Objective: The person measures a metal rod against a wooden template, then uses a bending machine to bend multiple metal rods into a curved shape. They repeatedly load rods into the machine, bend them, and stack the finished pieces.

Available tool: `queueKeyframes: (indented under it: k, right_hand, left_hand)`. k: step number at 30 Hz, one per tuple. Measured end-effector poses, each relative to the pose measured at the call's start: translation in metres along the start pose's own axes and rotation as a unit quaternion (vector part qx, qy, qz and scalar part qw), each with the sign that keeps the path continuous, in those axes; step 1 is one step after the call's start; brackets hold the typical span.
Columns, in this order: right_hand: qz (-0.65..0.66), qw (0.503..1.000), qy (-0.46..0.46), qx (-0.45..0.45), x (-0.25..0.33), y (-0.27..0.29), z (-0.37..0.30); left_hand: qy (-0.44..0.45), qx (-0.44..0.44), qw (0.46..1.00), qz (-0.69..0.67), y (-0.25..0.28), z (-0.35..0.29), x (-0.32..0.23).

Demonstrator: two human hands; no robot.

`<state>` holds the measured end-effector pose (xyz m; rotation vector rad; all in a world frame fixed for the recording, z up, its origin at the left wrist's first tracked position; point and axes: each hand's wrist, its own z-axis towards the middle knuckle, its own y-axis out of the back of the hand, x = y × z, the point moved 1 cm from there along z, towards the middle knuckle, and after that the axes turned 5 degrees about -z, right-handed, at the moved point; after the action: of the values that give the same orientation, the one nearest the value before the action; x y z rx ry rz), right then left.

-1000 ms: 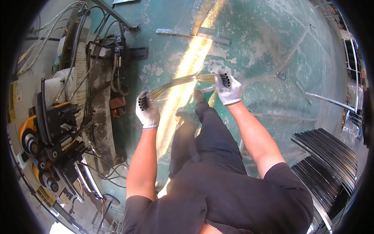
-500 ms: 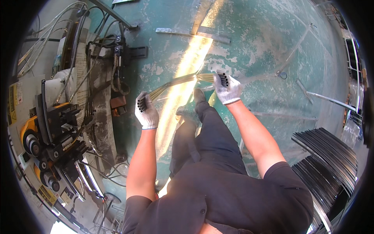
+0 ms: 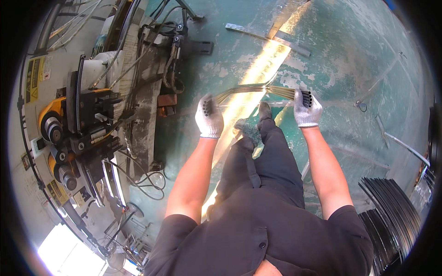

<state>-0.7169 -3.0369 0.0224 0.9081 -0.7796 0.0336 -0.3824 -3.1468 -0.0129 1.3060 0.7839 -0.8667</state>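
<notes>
My two gloved hands hold a bundle of thin bent metal tubes (image 3: 248, 88) out in front of my body, one hand at each end. The bundle has a shallow bend on either side of its middle and shines gold in the light. My left hand (image 3: 209, 119) is closed round the left end, where several dark open tube ends show by the fingers. At the right end my right hand (image 3: 307, 112) grips the tubes, and their dark round openings stick out past the thumb side. Both gloves are white knit.
To my left stands a machine (image 3: 87, 124) with orange-and-black rollers, hoses and cables. A rack-like stack of long black curved bars (image 3: 391, 216) lies at the lower right. A flat metal strip (image 3: 248, 32) crosses the worn green floor (image 3: 336, 50) ahead. A thin rod (image 3: 407, 148) lies further right.
The whole view has swung, so the machine and floor strip appear further right and turned clockwise. Both hands keep hold of the tubes, which now look closer to level.
</notes>
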Motion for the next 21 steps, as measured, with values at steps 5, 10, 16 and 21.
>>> queueKeyframes:
  k: [5,10,16,21]
  right_hand:
    - [0.006,1.000,-0.007,-0.002,0.003,0.002,0.001]
    - [0.027,0.999,-0.023,0.007,-0.003,-0.001,-0.002]
    - [0.005,1.000,-0.004,-0.001,0.000,-0.002,0.004]
    - [0.051,0.997,-0.035,0.038,-0.008,-0.010,0.010]
  left_hand:
    - [-0.021,-0.009,1.000,0.013,-0.001,-0.001,0.002]
    - [-0.024,-0.009,0.999,0.042,0.000,-0.001,0.000]
    - [-0.056,-0.002,0.998,0.038,0.001,0.004,-0.001]
    - [-0.044,-0.008,0.999,0.003,-0.005,0.011,-0.004]
